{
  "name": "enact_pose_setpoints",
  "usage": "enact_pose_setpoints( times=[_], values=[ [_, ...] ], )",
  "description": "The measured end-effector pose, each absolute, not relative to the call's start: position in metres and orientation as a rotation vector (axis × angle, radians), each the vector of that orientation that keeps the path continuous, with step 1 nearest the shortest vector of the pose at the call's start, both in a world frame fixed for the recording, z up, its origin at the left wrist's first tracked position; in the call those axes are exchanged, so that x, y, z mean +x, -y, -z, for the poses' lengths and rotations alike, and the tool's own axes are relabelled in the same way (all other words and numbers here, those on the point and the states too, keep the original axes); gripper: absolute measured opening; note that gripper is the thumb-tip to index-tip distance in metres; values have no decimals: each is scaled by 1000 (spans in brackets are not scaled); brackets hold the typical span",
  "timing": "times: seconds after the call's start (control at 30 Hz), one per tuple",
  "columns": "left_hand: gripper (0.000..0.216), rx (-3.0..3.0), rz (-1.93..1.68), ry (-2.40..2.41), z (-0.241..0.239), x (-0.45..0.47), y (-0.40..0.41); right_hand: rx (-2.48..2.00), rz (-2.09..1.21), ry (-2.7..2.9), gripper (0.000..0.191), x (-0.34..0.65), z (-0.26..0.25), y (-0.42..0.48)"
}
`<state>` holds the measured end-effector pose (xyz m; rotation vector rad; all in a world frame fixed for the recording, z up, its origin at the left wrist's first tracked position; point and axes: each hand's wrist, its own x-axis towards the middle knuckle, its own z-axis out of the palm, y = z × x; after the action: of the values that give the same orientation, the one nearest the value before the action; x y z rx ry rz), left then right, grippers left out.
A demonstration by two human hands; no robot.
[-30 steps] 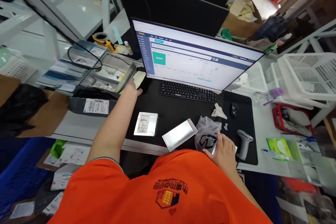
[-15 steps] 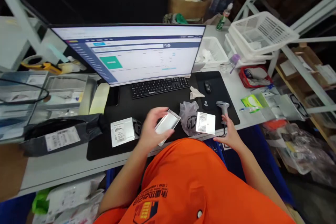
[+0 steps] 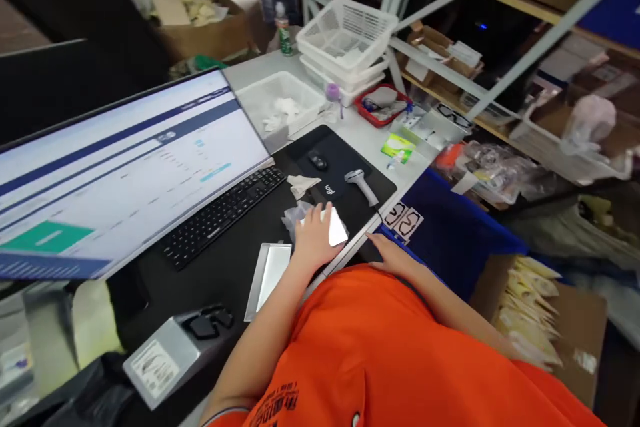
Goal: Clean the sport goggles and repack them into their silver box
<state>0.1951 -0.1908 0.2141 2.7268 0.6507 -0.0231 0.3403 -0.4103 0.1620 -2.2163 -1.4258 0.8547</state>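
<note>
Where the left hand [image 3: 313, 240] lies: on a small white box [image 3: 339, 232] near the front edge of the black desk mat [image 3: 235, 260], with the forearm reaching out over an orange shirt.
Left fingers [image 3: 320, 212]: bent over the box's top and touching it; I cannot tell whether they grip it or merely rest on it.
Right hand [image 3: 387, 255]: palm down at the front edge of the counter [image 3: 370, 140], just right of the box and apart from it.
Right fingers [image 3: 373, 238]: stretched out loosely toward the mat, with nothing between them.
Clear plastic bag [image 3: 294, 217]: crumpled, behind the left hand and touching the box.
Flat white tray [image 3: 270, 270]: on the mat just left of the left wrist, open side up.
Barcode scanner [image 3: 361, 183]: lying on the mat's right corner, near the box.
Mouse [image 3: 317, 160]: on the mat, behind the scanner.
Crumpled tissue [image 3: 301, 183]: between the keyboard [image 3: 225, 213] and the mouse.
Monitor [image 3: 115, 167]: lit, behind the keyboard on the left.
Labelled box [image 3: 160, 360]: at the near left, with a dark folded object [image 3: 205, 323] at its far end.
White baskets [image 3: 347, 30]: stacked at the far right of the counter.
</note>
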Motion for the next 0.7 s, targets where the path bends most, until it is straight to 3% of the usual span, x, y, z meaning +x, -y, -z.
enact_pose_setpoints(
  times=[0.13, 0.33, 0.57, 0.7],
  values=[
    [106, 2658, 53, -685, -214, 181, 176, -2244, -846, 1283, 85, 339, -163, 425],
    [106, 2372, -273, -731, -220, 129, 146, -2180, -858, 1157, 84, 336, -174, 444],
    [116, 1799, -357, -521, -236, 105, 154, -1644, -946, 1018, 129, 341, -241, 447],
    [117, 1719, -241, -428, -240, 128, 190, -1626, -973, 1192, 137, 355, -282, 465]
  ],
)
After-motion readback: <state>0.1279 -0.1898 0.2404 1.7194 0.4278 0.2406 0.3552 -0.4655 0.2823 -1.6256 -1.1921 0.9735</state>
